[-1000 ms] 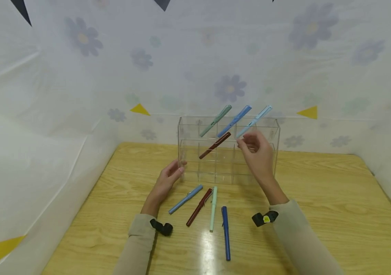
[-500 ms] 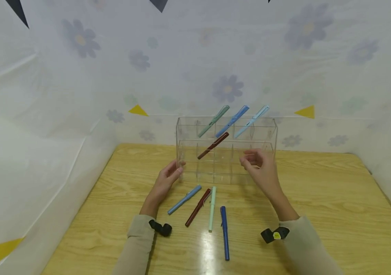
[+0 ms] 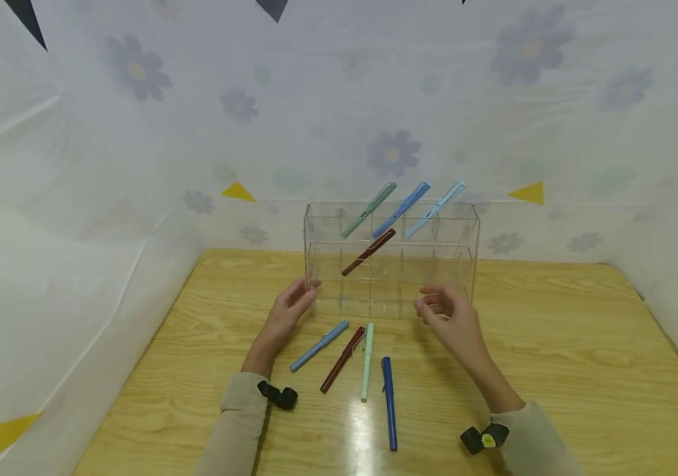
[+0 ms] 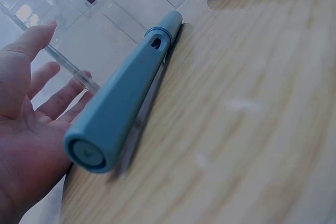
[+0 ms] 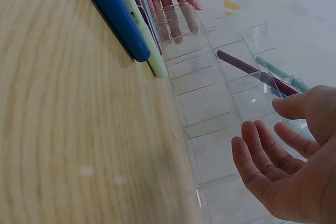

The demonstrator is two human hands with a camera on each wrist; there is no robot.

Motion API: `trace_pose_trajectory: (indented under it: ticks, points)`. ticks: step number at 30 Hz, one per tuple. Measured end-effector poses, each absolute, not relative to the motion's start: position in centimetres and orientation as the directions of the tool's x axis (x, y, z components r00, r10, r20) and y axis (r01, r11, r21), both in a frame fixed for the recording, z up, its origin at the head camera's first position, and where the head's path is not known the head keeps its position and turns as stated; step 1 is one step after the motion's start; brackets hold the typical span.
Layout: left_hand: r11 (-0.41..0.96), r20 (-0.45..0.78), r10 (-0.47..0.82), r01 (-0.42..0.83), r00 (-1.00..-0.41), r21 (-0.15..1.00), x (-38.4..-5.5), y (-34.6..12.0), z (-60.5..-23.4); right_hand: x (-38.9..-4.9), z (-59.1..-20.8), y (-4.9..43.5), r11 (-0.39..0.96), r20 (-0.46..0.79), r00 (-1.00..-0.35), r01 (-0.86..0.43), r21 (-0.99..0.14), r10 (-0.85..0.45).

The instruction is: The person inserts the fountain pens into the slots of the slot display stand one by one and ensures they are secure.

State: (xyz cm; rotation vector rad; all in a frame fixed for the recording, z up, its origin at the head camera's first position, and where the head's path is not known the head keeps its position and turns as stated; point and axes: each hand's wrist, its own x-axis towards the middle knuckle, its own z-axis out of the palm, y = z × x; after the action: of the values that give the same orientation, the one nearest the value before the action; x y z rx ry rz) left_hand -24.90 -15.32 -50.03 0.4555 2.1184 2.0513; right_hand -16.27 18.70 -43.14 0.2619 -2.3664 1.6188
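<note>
- The left hand [image 3: 282, 314] is at the left side edge of the clear rack [image 3: 386, 308]; its thumb stands wide from the fingers, which are extended, some behind the side wall. How firmly it touches, I cannot tell.
- The right hand [image 3: 452, 320] is before the lower right part of the rack, the fingers loosely bent, thumb apart from them in its wrist view, holding nothing.
- The rack stands upright on the desk [image 3: 565, 344], nearer to the far edge.
- In its top tier three pens lean to the right, side by side: a green pen [image 3: 370, 210], a blue pen [image 3: 401, 210] and a light blue pen [image 3: 436, 210].
- One tier lower, a dark red pen [image 3: 368, 252] leans the same way, left of the middle.
- On the desk, before the rack's bottom edge, lie a grey-blue pen [image 3: 319, 346], a second dark red pen [image 3: 342, 360] and a mint pen [image 3: 367, 362]; the last two are very close at their upper ends.
- A dark blue pen [image 3: 389, 403] lies nearest to the person.
- Behind the desk's far edge hangs a flowered sheet [image 3: 315, 99].
</note>
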Motion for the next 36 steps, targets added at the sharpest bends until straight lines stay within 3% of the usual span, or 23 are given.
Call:
trace_pose_trajectory:
  ticks: [16,36]
  points:
    - [0.014,0.102,0.327,0.113,-0.939,0.994,-24.9,-15.3,-50.0,-14.4,-46.6,19.2,0.326,0.196,-0.980,-0.195,-0.925,-0.030]
    - [0.009,0.098,0.321,0.107,-0.942,0.994,-24.9,-15.3,-49.9,-12.8,-47.4,16.4,0.366,0.016,-0.995,-0.052,-0.929,-0.100]
